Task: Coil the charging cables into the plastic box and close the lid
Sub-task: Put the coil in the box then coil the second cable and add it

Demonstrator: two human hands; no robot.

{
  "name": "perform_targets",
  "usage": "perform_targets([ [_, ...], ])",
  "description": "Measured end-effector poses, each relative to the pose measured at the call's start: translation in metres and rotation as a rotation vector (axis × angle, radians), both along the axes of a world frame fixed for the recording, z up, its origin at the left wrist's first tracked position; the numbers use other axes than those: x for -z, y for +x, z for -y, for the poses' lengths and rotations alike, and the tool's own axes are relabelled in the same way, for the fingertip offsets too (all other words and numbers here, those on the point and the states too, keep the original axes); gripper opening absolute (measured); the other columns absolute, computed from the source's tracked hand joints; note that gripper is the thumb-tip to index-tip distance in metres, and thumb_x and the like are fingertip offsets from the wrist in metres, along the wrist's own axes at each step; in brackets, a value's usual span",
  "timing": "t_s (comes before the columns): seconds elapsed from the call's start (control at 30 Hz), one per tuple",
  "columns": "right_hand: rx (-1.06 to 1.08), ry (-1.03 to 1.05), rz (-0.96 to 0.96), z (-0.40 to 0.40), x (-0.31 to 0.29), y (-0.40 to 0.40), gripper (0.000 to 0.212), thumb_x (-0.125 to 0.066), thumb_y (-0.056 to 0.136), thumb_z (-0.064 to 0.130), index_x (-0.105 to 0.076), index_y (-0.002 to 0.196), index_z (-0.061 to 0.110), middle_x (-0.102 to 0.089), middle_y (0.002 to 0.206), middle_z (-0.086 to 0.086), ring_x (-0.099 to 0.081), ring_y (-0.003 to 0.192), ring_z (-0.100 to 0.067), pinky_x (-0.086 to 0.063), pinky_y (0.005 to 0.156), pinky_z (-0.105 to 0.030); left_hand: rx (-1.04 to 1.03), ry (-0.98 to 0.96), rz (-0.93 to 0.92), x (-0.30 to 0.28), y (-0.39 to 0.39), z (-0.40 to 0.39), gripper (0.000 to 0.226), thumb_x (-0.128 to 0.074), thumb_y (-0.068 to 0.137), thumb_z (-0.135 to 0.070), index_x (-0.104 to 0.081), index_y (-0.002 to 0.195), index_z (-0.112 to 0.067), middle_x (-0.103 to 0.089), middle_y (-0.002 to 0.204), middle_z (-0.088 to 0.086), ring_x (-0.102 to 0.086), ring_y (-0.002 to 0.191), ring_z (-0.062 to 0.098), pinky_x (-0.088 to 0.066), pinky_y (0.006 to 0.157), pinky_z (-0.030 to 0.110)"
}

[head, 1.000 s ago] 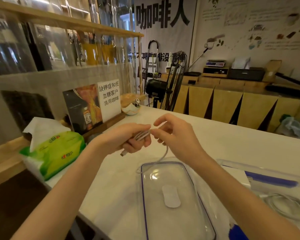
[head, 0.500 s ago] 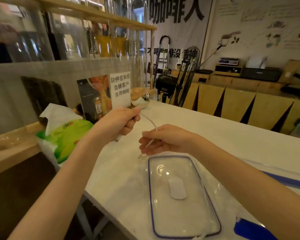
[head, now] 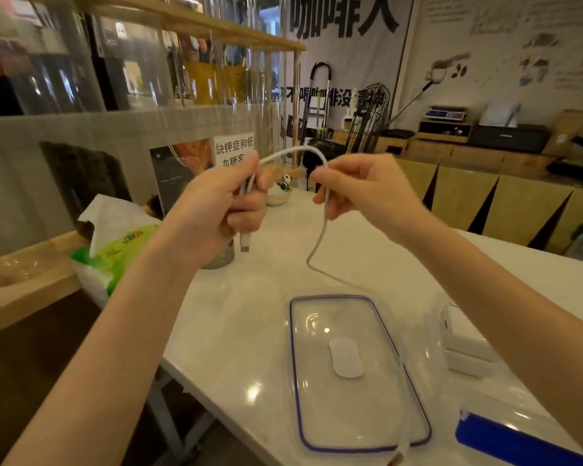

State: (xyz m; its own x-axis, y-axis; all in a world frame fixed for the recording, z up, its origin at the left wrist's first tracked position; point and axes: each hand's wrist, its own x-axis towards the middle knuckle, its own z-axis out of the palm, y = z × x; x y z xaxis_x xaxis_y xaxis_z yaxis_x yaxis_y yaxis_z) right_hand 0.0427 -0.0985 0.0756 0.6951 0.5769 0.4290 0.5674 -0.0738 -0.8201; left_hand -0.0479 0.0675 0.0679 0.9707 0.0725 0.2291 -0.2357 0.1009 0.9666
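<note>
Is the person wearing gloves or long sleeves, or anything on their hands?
No. The left hand and right hand are bare: no gloves, rings, watch or bracelet visible. Both forearms are uncovered to the picture's edge, so no sleeves show.

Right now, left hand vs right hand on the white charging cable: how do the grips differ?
The left hand closes in a fist around gathered loops of the white charging cable, with a plug end hanging below it; the right hand pinches a single strand between its fingertips. The left hand has its fingers curled tight; the right hand is looser. Both are raised above the white table, joined by an arch of cable.
</note>
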Motion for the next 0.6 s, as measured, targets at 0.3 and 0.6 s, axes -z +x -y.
perform_targets([
  [0.3,0.056,0.297,-0.152,0.016,-0.035,-0.032,0.025,-0.045,0.094,0.020,-0.065,0.089,0.006,-0.053,0.046,0.000,-0.048,0.037,-0.010,-0.048,0.036,-0.022,0.645,-0.465,-0.072,-0.002,0.008,0.022,0.041,-0.028,0.094,-0.031,-0.053,0.071,-0.008,-0.043,0.037,-0.003,-0.033,0.033,0.008,-0.026,0.041,0.019],
  [0.6,0.066,0.006,-0.481,0.030,0.032,-0.036,0.022,-0.046,0.093,0.026,-0.065,0.087,0.014,-0.042,0.048,0.002,-0.032,0.035,-0.008,-0.026,0.035,-0.018,0.666,-0.728,-0.034,-0.004,0.029,0.046,0.034,-0.033,0.096,-0.020,-0.053,0.091,0.006,-0.055,0.054,0.013,-0.046,0.046,0.020,-0.031,0.053,0.023],
])
